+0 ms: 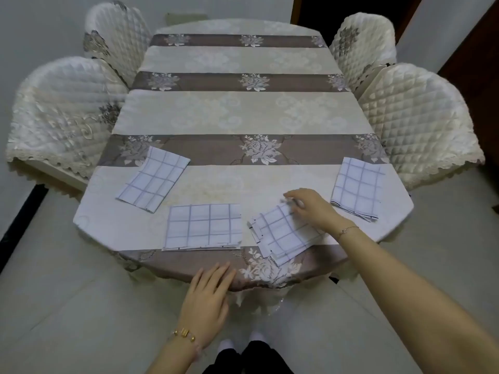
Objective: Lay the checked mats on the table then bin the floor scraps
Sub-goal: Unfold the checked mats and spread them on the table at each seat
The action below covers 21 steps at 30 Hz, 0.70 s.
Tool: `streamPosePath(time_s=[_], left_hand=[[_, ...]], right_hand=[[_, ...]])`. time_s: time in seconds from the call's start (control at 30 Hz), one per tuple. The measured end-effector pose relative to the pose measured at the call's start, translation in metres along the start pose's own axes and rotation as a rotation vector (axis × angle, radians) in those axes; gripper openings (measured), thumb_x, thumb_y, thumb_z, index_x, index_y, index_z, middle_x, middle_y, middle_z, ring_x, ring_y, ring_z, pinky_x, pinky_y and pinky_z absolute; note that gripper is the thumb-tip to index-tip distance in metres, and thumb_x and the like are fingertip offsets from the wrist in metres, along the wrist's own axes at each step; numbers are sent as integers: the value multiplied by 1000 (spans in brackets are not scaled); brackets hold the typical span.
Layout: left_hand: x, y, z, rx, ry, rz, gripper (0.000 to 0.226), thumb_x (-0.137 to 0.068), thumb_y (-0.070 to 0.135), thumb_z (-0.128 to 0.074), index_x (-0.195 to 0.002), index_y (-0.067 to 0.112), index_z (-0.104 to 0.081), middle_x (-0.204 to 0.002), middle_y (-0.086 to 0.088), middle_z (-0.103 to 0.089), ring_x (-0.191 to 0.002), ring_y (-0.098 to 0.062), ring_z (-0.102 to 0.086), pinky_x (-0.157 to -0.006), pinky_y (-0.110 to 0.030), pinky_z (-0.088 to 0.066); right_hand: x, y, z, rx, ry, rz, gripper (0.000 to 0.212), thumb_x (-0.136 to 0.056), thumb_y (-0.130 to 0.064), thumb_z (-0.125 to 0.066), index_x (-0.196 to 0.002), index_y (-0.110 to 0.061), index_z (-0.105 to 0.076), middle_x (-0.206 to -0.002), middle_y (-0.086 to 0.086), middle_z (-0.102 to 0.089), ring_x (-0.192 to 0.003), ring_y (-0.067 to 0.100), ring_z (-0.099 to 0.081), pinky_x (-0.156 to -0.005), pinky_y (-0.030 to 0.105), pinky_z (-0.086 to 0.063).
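Observation:
Folded white mats with a grey check lie on the near end of the table (243, 117). One mat (152, 179) sits at the near left, one (357, 186) at the near right, and one (204, 226) lies flat at the front. A small stack of mats (283, 236) rests askew right of it. My right hand (310, 209) lies on the stack's far corner, fingers pinching the top mat's edge. My left hand (209, 298) rests flat against the table's front edge, holding nothing.
The table wears a cream and brown striped cloth with flower patterns. Quilted cream chairs stand on both sides, two at left (62, 112) and two at right (415, 117). Pale tiled floor (81, 306) lies in front, with my feet below.

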State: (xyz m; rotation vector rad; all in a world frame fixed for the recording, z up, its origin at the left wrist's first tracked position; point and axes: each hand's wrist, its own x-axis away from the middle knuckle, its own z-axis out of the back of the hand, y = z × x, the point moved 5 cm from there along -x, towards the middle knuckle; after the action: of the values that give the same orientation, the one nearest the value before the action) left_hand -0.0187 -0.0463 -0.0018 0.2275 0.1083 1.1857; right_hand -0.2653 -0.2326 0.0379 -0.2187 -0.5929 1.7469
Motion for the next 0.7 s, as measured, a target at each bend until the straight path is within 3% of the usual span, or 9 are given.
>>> streamPosePath(time_s=[0.17, 0.3, 0.43, 0.5, 0.63, 0.7], left_hand=[[2, -1, 1, 64, 66, -5, 56, -73, 24, -43, -128, 21, -53, -130, 2, -59, -122, -15, -42, -112, -30, -12], [2, -2, 0, 34, 74, -14, 57, -72, 24, -42, -129, 23, -49, -131, 3, -58, -123, -14, -41, -111, -30, -11], [1, -1, 3, 36, 60, -12, 56, -71, 25, -41, -127, 24, -48, -128, 3, -60, -121, -13, -41, -108, -32, -18], [0, -1, 4, 41, 48, -15, 56, -69, 26, -42, -125, 26, -48, -126, 4, -61, -117, -13, -43, -104, -32, -25], [-7, -3, 13, 86, 9, 34, 50, -69, 30, -41, -116, 27, -57, -119, 6, -62, -110, -12, -56, -97, -33, -47], [-12, 0, 23, 247, 14, 104, 51, -75, 33, -39, -120, 21, -59, -124, 5, -59, -116, -13, -53, -100, -34, -46]], right_hand=[[-6, 6, -5, 129, -83, -58, 29, -88, -21, -59, -117, -20, -63, -111, 4, -59, -110, 26, -48, -94, 31, -37], [4, 9, 0, 84, -65, -129, 19, -82, -21, -65, -100, -16, -70, -89, 0, -54, -100, 25, -50, -84, 33, -43], [25, 15, 16, -113, -57, -235, 4, -79, -23, -68, -80, -20, -67, -81, 0, -64, -80, 17, -57, -69, 31, -44], [38, 17, 26, -254, -27, -263, 7, -78, -24, -71, -74, -21, -66, -77, 2, -67, -73, 15, -57, -67, 29, -42], [73, 10, 45, -579, 148, -364, 10, -82, -21, -70, -88, -13, -69, -79, -2, -66, -70, 8, -56, -61, 16, -45], [88, 2, 47, -710, 207, -376, 10, -84, -19, -68, -90, -12, -69, -83, -2, -66, -74, 9, -59, -65, 17, -48]])
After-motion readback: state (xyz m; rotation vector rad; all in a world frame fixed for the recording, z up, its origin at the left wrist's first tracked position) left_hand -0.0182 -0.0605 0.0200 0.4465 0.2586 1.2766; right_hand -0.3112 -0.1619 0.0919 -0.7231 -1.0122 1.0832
